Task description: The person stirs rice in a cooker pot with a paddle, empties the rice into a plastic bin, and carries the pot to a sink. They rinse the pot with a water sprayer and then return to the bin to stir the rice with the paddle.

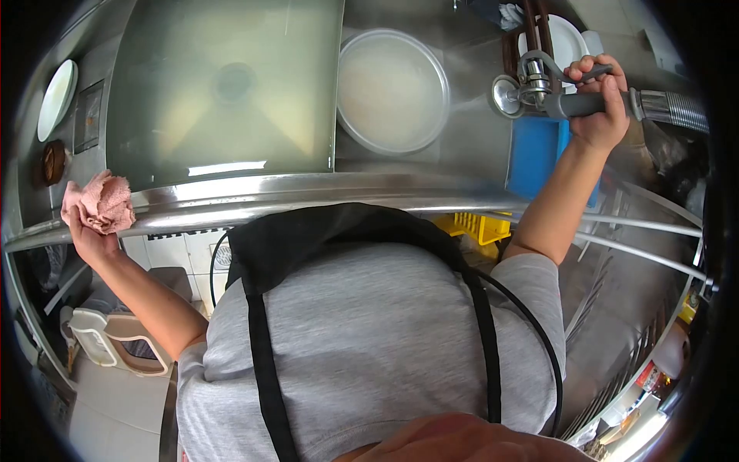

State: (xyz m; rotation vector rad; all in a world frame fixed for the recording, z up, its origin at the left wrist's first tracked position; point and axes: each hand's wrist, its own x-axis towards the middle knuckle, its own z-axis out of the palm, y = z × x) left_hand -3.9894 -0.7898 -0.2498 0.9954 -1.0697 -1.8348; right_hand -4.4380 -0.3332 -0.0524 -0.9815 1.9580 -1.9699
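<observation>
My left hand (86, 231) is closed around a crumpled pink cloth (108, 202) at the sink's front left rim. Out to the right, my right hand (603, 108) wraps round the grey handle of a spray faucet (539, 86), with fingers over its lever. The round spray head faces left; I cannot make out any water coming from it. Between my hands lie a sink basin (223, 92) filled with cloudy water and, in the neighbouring basin, a large round metal pan (392, 92) with whitish liquid in it.
A white plate (58, 100) and a brown round object (52, 162) sit on the left ledge. A blue bin (535, 158), dark rack bars and another white plate (566, 42) are near the faucet. A yellow basket (481, 227) is below the rim.
</observation>
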